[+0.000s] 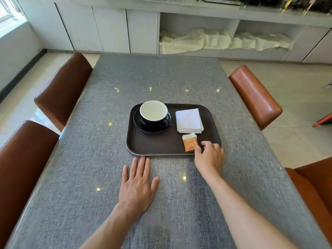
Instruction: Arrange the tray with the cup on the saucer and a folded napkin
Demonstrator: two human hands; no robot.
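A dark brown tray (154, 146) lies on the grey table. At its back left a black cup with a white inside (153, 113) stands upright on a black saucer (140, 125), handle to the right. A white folded napkin (189, 120) lies at the tray's back right. In front of the napkin lies an orange and white sachet (189, 141). My right hand (209, 157) rests over the tray's front right corner, thumb and forefinger touching the sachet's lower right edge. My left hand (138, 184) lies flat and open on the table just in front of the tray.
The grey table (89, 159) runs away from me. Brown leather chairs stand on the left (61, 90) and right (255, 96), with two more near the front corners. White cabinets (107, 29) with pale cloths on open shelves line the far wall.
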